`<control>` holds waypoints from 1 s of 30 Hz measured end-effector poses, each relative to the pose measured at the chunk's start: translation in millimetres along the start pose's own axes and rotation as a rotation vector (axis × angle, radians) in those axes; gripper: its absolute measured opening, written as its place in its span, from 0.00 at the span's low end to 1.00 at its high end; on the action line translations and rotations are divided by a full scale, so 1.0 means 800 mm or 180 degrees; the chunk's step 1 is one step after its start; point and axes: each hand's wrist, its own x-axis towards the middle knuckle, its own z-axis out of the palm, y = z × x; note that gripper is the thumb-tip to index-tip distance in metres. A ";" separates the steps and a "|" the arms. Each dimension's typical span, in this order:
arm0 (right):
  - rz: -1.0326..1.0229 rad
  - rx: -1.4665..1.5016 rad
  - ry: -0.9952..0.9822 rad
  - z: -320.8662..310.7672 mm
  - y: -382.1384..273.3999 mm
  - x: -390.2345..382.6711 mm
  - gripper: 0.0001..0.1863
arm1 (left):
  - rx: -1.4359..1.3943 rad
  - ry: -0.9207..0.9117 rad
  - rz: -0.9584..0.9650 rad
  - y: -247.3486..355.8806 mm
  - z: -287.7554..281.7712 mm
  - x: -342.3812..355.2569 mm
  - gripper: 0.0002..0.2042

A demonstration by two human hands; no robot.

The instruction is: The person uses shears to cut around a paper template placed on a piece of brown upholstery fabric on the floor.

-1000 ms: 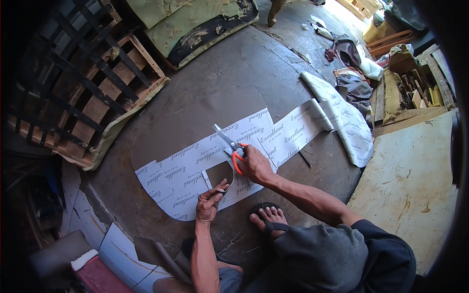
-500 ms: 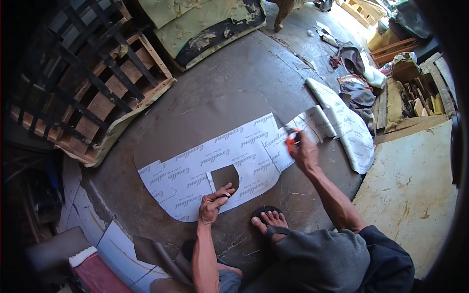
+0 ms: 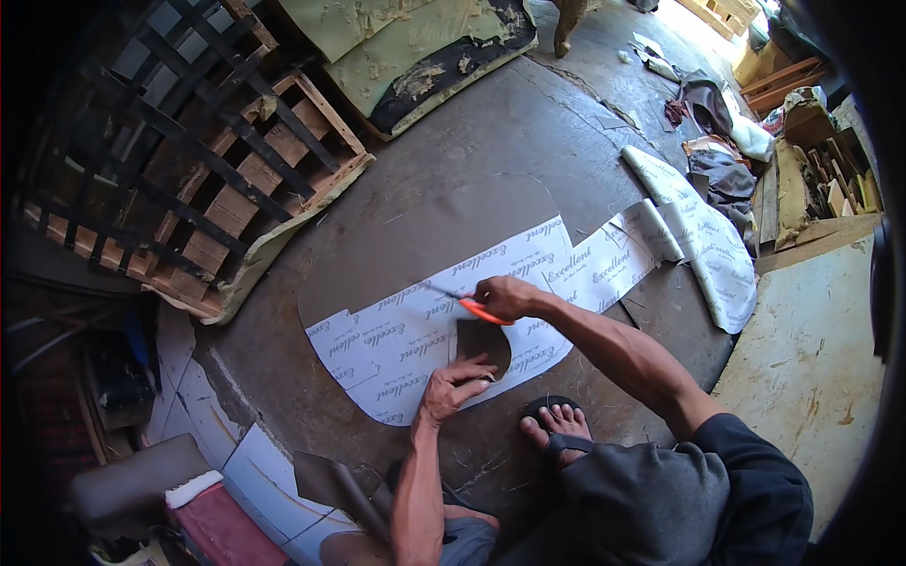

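My right hand (image 3: pixel 505 298) is closed around the orange handles of a pair of scissors (image 3: pixel 486 312). Their blades reach left over a sheet of brown leatherette with white printed backing (image 3: pixel 396 354), spread on the floor. On that sheet lies a small brown leatherette piece (image 3: pixel 482 341) with one rounded side, just under the scissors. At its near edge my left hand (image 3: pixel 451 390) pinches it between thumb and fingers; the fingertips partly cover that edge. A strip of the backed material (image 3: pixel 613 259) runs off to the right.
A rolled length of the same material (image 3: pixel 708 250) lies to the right. At the left stands a wooden frame with black webbing (image 3: pixel 212 170). Worn foam cushioning (image 3: pixel 396 57) sits at the back, scraps (image 3: pixel 717 179) at the far right. My sandalled foot (image 3: pixel 562 429) is near the sheet.
My right hand has carried the scissors left, from the strip at the sheet's right side to above the small piece. My left hand keeps hold of that piece. The view has shifted slightly.
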 end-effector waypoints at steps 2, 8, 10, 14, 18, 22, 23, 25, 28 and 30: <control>0.0563 0.0953 0.0303 -0.014 0.037 -0.037 0.19 | 0.0921 -0.0125 0.0209 0.035 -0.012 0.020 0.11; 0.0776 0.3535 0.1463 0.057 0.060 -0.132 0.17 | 0.3151 0.0281 0.0667 0.088 -0.072 0.027 0.10; 0.0998 0.4190 0.1604 0.092 0.044 -0.143 0.17 | 0.3812 0.0494 0.0480 0.078 -0.063 0.026 0.18; 0.1284 0.4566 0.1746 0.129 0.032 -0.144 0.16 | 0.3619 0.1002 0.0568 0.036 0.029 0.019 0.30; 0.1243 0.4621 0.1695 0.139 0.011 -0.148 0.17 | 0.2917 0.1360 0.0773 -0.007 0.099 0.021 0.39; 0.1106 0.4386 0.1403 0.140 0.005 -0.160 0.17 | 0.3087 0.1504 0.1059 -0.040 0.094 0.034 0.34; 0.1027 0.4366 0.1328 0.140 0.007 -0.163 0.18 | 0.3065 0.1530 0.1048 -0.047 0.093 0.035 0.34; 0.1164 0.3774 0.1147 0.125 0.014 -0.183 0.20 | 0.2963 0.1362 0.1069 -0.059 0.090 0.033 0.31; 0.1408 0.2621 0.0880 0.087 0.033 -0.228 0.30 | 0.3035 0.1280 0.1098 -0.063 0.088 0.035 0.33; 0.1538 0.2062 0.0702 0.070 0.046 -0.259 0.36 | 0.3021 0.1258 0.1107 -0.064 0.087 0.032 0.33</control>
